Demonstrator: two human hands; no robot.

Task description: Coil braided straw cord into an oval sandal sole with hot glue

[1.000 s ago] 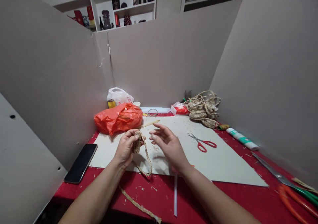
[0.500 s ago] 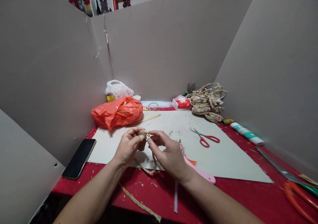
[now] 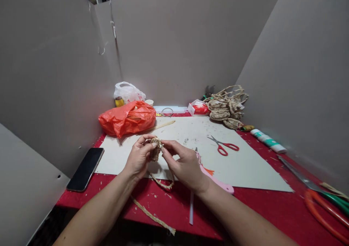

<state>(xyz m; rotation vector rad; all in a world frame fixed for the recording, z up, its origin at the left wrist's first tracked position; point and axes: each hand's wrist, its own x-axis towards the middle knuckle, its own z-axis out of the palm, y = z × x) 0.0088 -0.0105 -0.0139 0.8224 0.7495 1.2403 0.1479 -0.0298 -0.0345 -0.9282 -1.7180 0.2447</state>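
Note:
My left hand (image 3: 138, 158) pinches a small coil of braided straw rope (image 3: 155, 148) above the white paper sheet (image 3: 245, 166). My right hand (image 3: 185, 164) grips the same coil from the right side with thumb and fingers. The loose tail of the braid (image 3: 152, 217) hangs down from the coil, loops over the red table (image 3: 261, 209) and runs off its front edge. A pink tool (image 3: 218, 180) lies just under my right wrist.
An orange plastic bag (image 3: 127, 118) and a white bag (image 3: 128, 91) sit at the back left, a black phone (image 3: 85, 168) at the left edge. Red scissors (image 3: 224, 146), a pile of straw coils (image 3: 227, 108), a glue tube (image 3: 268, 141) and large shears (image 3: 313, 188) lie to the right. Grey partitions enclose the table.
My right hand, open and apart a second ago, has closed on the coil beside my left hand. The view has tilted downward, and the pink tool has come into sight.

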